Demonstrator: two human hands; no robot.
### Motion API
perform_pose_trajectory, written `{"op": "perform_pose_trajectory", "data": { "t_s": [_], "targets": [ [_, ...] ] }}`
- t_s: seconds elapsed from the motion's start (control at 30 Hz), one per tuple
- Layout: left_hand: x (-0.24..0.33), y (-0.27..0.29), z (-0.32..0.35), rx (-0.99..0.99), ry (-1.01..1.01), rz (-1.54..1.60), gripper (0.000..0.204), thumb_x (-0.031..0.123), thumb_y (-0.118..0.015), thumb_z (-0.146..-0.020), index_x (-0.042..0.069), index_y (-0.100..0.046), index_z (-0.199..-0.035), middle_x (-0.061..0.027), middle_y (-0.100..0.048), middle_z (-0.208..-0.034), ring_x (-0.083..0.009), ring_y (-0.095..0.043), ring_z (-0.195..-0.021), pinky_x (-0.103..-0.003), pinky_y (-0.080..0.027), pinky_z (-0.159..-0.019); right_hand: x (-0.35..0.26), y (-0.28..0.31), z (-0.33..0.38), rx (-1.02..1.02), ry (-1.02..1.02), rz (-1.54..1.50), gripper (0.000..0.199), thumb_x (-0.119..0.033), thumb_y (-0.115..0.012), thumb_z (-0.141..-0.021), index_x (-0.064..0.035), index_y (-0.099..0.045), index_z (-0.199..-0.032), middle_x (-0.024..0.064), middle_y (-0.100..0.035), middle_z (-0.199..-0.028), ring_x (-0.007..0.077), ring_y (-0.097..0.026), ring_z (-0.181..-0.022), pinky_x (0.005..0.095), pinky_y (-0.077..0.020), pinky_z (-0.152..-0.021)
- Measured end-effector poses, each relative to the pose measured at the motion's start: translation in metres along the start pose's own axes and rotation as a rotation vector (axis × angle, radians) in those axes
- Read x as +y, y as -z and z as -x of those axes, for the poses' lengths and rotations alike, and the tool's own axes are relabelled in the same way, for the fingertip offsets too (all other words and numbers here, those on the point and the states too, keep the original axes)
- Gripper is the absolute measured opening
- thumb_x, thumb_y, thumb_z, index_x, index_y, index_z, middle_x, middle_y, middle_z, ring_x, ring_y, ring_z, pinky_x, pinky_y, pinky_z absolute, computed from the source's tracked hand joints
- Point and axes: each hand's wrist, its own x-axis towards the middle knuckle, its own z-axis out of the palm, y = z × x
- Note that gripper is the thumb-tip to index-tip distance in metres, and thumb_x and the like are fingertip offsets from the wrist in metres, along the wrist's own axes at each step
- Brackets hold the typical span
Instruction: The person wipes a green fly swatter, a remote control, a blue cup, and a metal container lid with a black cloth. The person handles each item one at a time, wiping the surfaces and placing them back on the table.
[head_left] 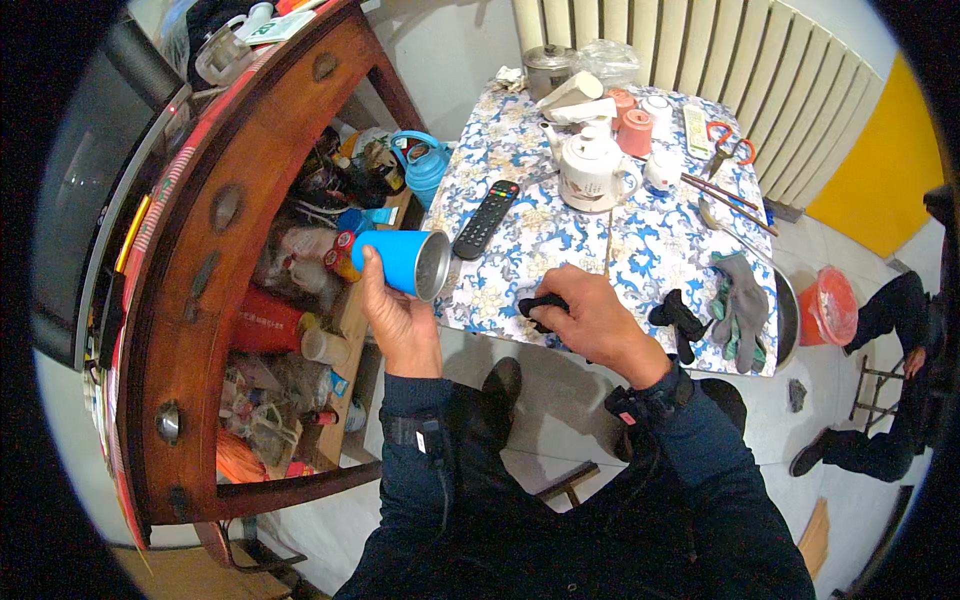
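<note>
My left hand (400, 325) is wrapped round a blue metal cup (388, 262), tilted on its side so that its silvery mouth faces right. Just beyond the table's near edge, my right hand (598, 315) is closed on a bunched black cloth (540, 308), partly hidden under the fingers. The cup and the cloth are apart. A black remote control (487, 219) lies on the flowered tablecloth (470, 300) between the cup and a white teapot (590, 175). To the right of my right hand lie another crumpled black cloth (682, 320) and a pair of grey gloves (740, 305).
Scissors (728, 148), chopsticks (730, 200), a ladle (725, 225), pink cups (635, 132) and a lidded pot (550, 70) crowd the table's far side. A wooden cabinet (190, 300) stands left, a blue jug (425, 170) beside it. A seated person (890, 380) and red bucket (828, 308) are right.
</note>
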Motion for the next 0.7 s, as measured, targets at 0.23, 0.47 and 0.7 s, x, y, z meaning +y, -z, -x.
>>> {"op": "perform_pose_trajectory", "data": {
  "t_s": [0.23,0.47,0.7],
  "targets": [
    [-0.009,0.002,0.001,-0.11,-0.088,-0.167,0.05,0.041,-0.083,-0.104,0.004,-0.067,-0.134,-0.0092,-0.074,-0.123,-0.0242,-0.073,-0.113,-0.046,-0.06,-0.104,0.003,-0.002,0.002,0.001,0.026,0.021,0.023,-0.022,-0.079,-0.094,-0.0027,-0.071,-0.104,0.0221,-0.07,-0.099,0.0453,-0.07,-0.095,0.0538,-0.0556,-0.084],
    [-0.035,-0.02,0.016,-0.254,-0.193,-0.356,0.052,0.027,-0.086,-0.101,0.001,-0.062,-0.139,-0.0103,-0.071,-0.126,-0.023,-0.071,-0.113,-0.043,-0.059,-0.101,-0.003,0.008,0.013,-0.009,0.106,0.039,0.018,-0.016,-0.075,-0.09,-0.0031,-0.068,-0.101,0.021,-0.068,-0.098,0.0451,-0.069,-0.095,0.053,-0.0556,-0.084],
    [-0.061,-0.048,0.04,-0.435,-0.258,-0.668,0.065,0.017,-0.093,-0.092,-0.001,-0.057,-0.143,-0.0124,-0.066,-0.126,-0.0211,-0.066,-0.11,-0.04,-0.056,-0.098,-0.009,0.032,0.032,-0.216,0.133,-0.054,0.019,-0.015,-0.077,-0.088,-0.0018,-0.07,-0.101,0.0199,-0.072,-0.098,0.0434,-0.072,-0.095,0.0517,-0.0568,-0.085]
  ]
}}
